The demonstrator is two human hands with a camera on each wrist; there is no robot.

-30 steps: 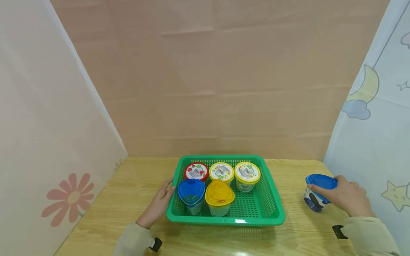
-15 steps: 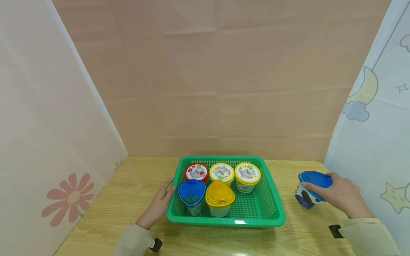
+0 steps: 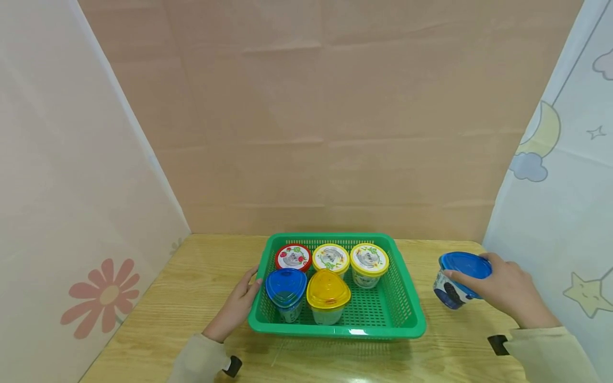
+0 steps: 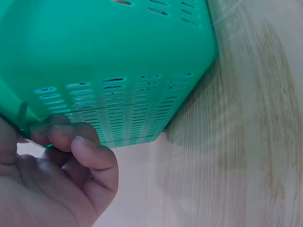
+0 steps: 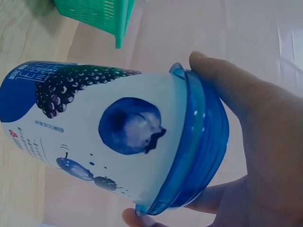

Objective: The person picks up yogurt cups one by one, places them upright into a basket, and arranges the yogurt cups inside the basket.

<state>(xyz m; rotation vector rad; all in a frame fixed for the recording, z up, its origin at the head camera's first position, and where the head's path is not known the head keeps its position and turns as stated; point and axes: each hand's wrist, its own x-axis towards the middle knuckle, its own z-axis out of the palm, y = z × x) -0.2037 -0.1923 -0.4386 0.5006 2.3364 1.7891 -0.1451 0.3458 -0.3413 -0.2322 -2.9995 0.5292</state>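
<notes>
On the right, my right hand (image 3: 507, 290) grips a blue-lidded yogurt cup (image 3: 452, 290) around its lid, thumb on one side and fingers on the other. The cup is tilted; blueberry and blackberry pictures show on its white side in the right wrist view. My left hand (image 3: 237, 308) holds the left rim of a green plastic basket (image 3: 416, 329), with fingers curled at the rim in the left wrist view. Inside the basket stand a red-lidded cup (image 3: 293, 258), two round yellow-rimmed cups (image 3: 331, 257), a blue-lidded cup (image 3: 286, 287) and a yellow-lidded cup (image 3: 328, 290).
The basket rests on a wooden table (image 3: 191, 287). Behind it rises a brown paper-like backdrop (image 3: 325, 133). Pale printed sheets stand on both sides, one with a flower (image 3: 107, 295), the other with a moon (image 3: 546, 130). The basket's right front part shows bare slotted floor.
My right hand has carried the blue-lidded yogurt cup leftward, closer to the basket, and slightly up in the head view. The left hand and the basket stay in place.
</notes>
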